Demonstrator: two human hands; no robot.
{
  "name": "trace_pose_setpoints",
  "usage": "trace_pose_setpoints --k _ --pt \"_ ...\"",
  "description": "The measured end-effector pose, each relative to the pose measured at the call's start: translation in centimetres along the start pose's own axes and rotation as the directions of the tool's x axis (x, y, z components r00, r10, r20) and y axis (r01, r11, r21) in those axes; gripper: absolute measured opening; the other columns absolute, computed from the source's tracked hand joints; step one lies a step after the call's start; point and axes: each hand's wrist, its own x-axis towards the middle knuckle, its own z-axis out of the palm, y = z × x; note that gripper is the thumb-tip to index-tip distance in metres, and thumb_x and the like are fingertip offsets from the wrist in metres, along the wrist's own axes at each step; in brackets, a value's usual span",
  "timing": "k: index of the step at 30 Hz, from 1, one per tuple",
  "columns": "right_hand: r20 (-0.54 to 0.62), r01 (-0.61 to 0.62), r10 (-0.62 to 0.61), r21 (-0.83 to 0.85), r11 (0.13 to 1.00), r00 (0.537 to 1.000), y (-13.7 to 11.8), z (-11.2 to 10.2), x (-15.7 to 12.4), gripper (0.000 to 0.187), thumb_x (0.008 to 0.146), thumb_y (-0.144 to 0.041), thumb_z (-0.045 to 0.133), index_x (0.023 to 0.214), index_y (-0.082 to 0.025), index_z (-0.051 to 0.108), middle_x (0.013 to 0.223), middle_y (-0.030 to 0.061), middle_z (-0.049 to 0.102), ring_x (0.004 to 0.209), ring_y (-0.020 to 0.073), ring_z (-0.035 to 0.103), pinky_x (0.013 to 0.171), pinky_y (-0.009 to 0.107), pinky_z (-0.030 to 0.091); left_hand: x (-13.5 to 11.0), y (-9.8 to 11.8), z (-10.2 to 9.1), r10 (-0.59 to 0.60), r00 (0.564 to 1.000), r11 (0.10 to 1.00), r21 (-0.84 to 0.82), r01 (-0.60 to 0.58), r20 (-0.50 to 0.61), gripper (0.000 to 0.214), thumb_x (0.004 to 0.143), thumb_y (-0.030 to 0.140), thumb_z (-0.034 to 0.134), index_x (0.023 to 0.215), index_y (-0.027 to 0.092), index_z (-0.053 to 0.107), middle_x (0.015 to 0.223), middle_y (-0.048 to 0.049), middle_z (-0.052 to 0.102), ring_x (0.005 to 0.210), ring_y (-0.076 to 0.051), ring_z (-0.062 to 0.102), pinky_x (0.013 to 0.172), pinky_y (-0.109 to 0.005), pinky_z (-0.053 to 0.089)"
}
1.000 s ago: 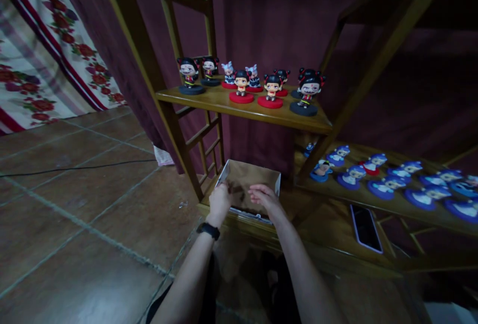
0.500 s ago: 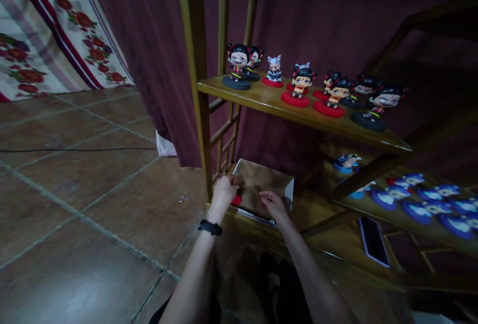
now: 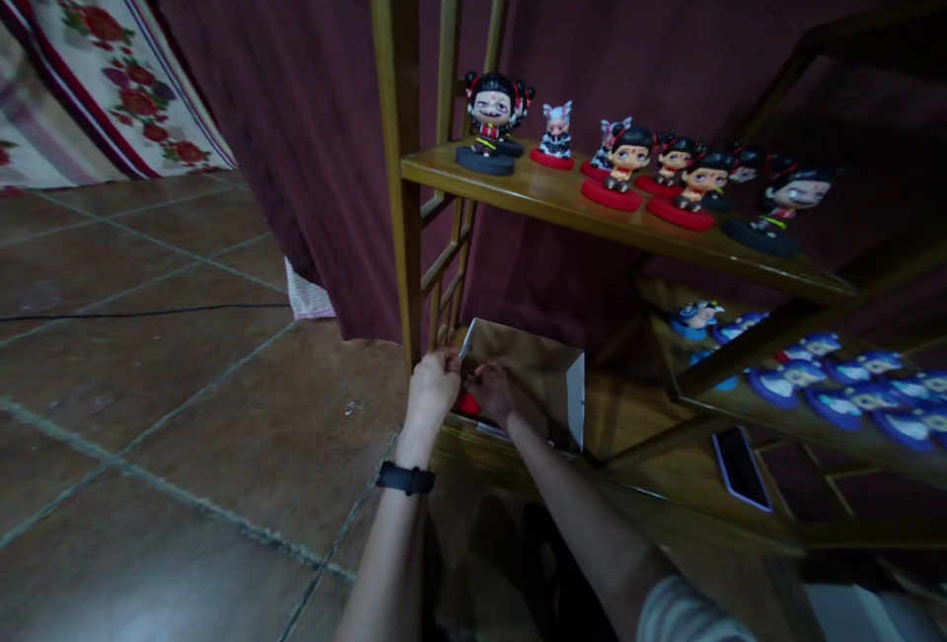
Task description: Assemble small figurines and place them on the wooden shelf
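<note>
A shallow cardboard box (image 3: pixel 537 361) with brown inside and white edges lies on the low shelf. In its left front corner is a small figurine with a red base (image 3: pixel 469 403); its upper part is dark and mostly covered by my fingers. My left hand (image 3: pixel 435 391), a black band on its wrist, is at the box's left edge with fingers curled together; what they pinch is hidden. My right hand (image 3: pixel 494 393) reaches inside the box, its bent fingers closed at the top of the figurine.
Several figurines (image 3: pixel 628 164) on red and dark bases stand on the wooden shelf (image 3: pixel 518 190) above. More blue-based figurines (image 3: pixel 784 381) are on a shelf at right. A phone (image 3: pixel 741 467) lies on the low shelf. A wooden post (image 3: pixel 400 129) rises beside my left hand.
My right hand has moved left across the box to the figurine, beside my left hand. The left hand stays near the box's left edge. The view has shifted slightly.
</note>
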Motion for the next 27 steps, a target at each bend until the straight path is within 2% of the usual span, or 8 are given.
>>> trace_pose_setpoints --k 4,8,9,12,16,19,22,27 --pt "-0.048 -0.14 0.15 0.168 0.976 0.988 0.5 -1.0 0.0 0.012 0.064 -0.019 0.052 0.076 -0.021 0.051 0.072 -0.0004 0.058 0.073 0.0177 0.054 0.072 0.034 0.044 -0.1 0.9 1.1 0.035 0.999 0.996 0.082 -0.038 0.04 0.031 0.081 0.021 0.044 0.106 0.017 0.062 0.094 -0.0083 0.067 0.089 -0.017 0.06 0.076 -0.024 0.042" --pt "-0.084 -0.206 0.236 0.271 0.94 0.968 0.6 -5.1 -0.8 0.014 0.068 -0.025 0.051 0.081 -0.023 0.051 0.075 -0.0017 0.058 0.069 0.015 0.055 0.063 0.03 0.047 -0.5 1.8 3.3 0.053 0.992 0.966 0.247 -0.079 0.111 0.031 0.083 0.019 0.04 0.106 0.016 0.061 0.096 -0.0122 0.066 0.091 -0.02 0.061 0.079 -0.027 0.043" --pt "-0.083 -0.239 0.29 0.377 0.895 0.954 0.4 -6.3 -1.2 0.015 0.066 -0.025 0.053 0.081 -0.023 0.052 0.076 -0.0021 0.057 0.069 0.0143 0.055 0.063 0.029 0.048 -0.7 1.9 3.9 0.053 0.989 0.951 0.296 -0.093 0.14 0.031 0.082 0.018 0.04 0.107 0.016 0.06 0.094 -0.013 0.066 0.09 -0.02 0.061 0.078 -0.027 0.043" --pt "0.033 -0.313 0.389 0.659 0.684 0.921 -0.5 -9.7 -3.4 0.026 0.062 -0.029 0.062 0.085 -0.023 0.054 0.079 -0.0025 0.056 0.066 0.0123 0.056 0.063 0.03 0.051 -0.9 1.8 5.8 0.085 0.971 0.892 0.417 -0.173 0.222 0.03 0.081 0.013 0.039 0.104 0.013 0.059 0.092 -0.0147 0.065 0.089 -0.021 0.061 0.078 -0.028 0.044" --pt "0.168 -0.361 0.385 0.78 0.511 0.908 -1.3 -12.3 -6.2 0.032 0.058 -0.032 0.07 0.085 -0.021 0.057 0.078 -0.0018 0.056 0.064 0.0109 0.056 0.065 0.032 0.053 -1.0 0.9 7.7 0.101 0.961 0.832 0.507 -0.224 0.258 0.028 0.079 0.011 0.04 0.101 0.009 0.059 0.096 -0.017 0.063 0.093 -0.021 0.059 0.083 -0.031 0.042" --pt "0.229 -0.399 0.399 0.816 0.419 0.888 -1.2 -13.3 -6.8 0.035 0.057 -0.033 0.073 0.086 -0.02 0.058 0.078 -0.001 0.057 0.064 0.0109 0.056 0.065 0.032 0.053 -0.8 0.0 8.4 0.067 0.965 0.82 0.537 -0.197 0.253 0.029 0.078 0.01 0.042 0.102 0.008 0.059 0.097 -0.0179 0.062 0.099 -0.024 0.057 0.087 -0.033 0.04" --pt "0.199 -0.353 0.387 0.855 0.38 0.9 -0.9 -14.0 -6.4 0.036 0.056 -0.034 0.074 0.086 -0.02 0.059 0.082 0.0001 0.059 0.066 0.0116 0.057 0.067 0.033 0.053 -0.7 -0.8 8.6 -0.002 0.973 0.828 0.546 -0.127 0.23 0.03 0.078 0.007 0.039 0.098 0.007 0.061 0.099 -0.0194 0.06 0.103 -0.027 0.054 0.085 -0.034 0.041" --pt "0.181 -0.325 0.374 0.871 0.368 0.909 -0.8 -15.0 -6.0 0.036 0.058 -0.039 0.071 0.086 -0.02 0.059 0.086 0.0023 0.061 0.067 0.0126 0.057 0.069 0.035 0.054 -0.3 -1.2 9.0 -0.026 0.975 0.815 0.569 -0.107 0.22 0.031 0.079 0.006 0.035 0.096 0.01 0.061 0.105 -0.0188 0.058 0.102 -0.025 0.055 0.082 -0.033 0.042"
